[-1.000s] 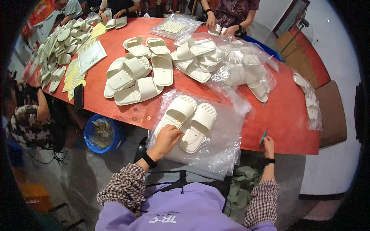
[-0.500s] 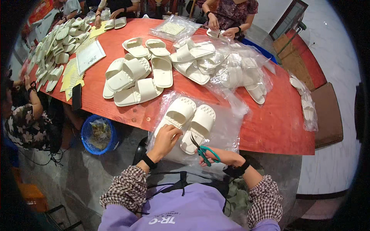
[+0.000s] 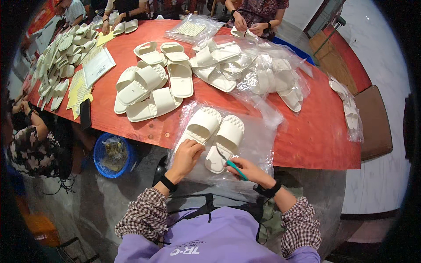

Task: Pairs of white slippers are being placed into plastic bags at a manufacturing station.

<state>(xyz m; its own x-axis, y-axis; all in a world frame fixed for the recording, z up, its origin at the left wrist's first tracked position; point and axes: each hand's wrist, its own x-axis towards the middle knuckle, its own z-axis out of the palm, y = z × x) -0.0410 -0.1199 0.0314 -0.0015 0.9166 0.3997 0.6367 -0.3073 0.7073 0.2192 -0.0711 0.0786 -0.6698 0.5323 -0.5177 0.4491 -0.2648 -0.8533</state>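
A pair of cream slippers lies side by side on a clear plastic bag at the table's near edge. My left hand (image 3: 188, 154) has its fingers curled over the heel part of the left slipper (image 3: 203, 124). In my right hand (image 3: 251, 171) is a pair of scissors (image 3: 237, 170) with green handles, turned nearly edge-on. Their dark blades reach over the insole of the right slipper (image 3: 228, 136); whether the tips touch it I cannot tell. Under both slippers the plastic bag (image 3: 256, 131) spreads past the table edge.
Loose slippers (image 3: 151, 101) lie beyond the pair, with bagged ones (image 3: 263, 79) to their right. A slipper heap (image 3: 66, 52), yellow sheets (image 3: 79, 90) and a black phone (image 3: 85, 114) are at the left. A blue bin (image 3: 113, 154) stands below. Other people work across the red table (image 3: 315, 131).
My right hand has turned the scissors, so their handle loops now show edge-on and the blades lie lower over the right slipper. The left hand stays on its slipper. The view has shifted slightly.
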